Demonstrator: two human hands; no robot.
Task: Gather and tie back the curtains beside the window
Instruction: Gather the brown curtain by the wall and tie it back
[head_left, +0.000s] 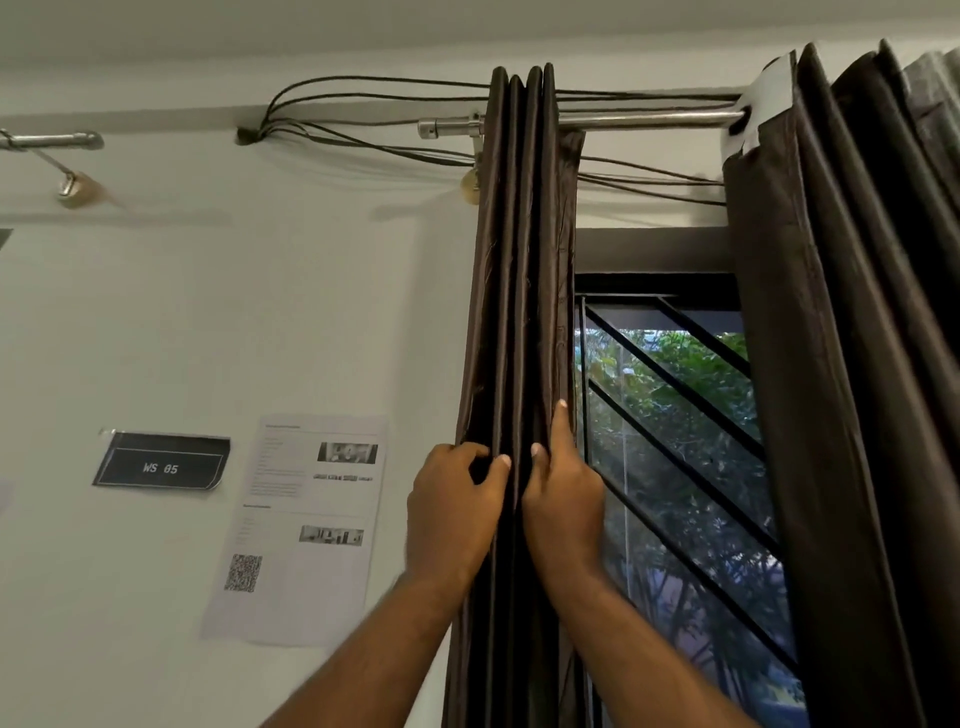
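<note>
Left curtain bunched into tight folds at the left edge of the window, hanging from the rod. Left hand grip clamped on the outer folds, fingers curled round them. Right hand just beside it, grip pinching the inner folds, index finger straight up along the cloth. Right curtain hangs at the window's other side, well apart. Cords run near the rod. Printed sheet and black sign on the wall, left.
</note>
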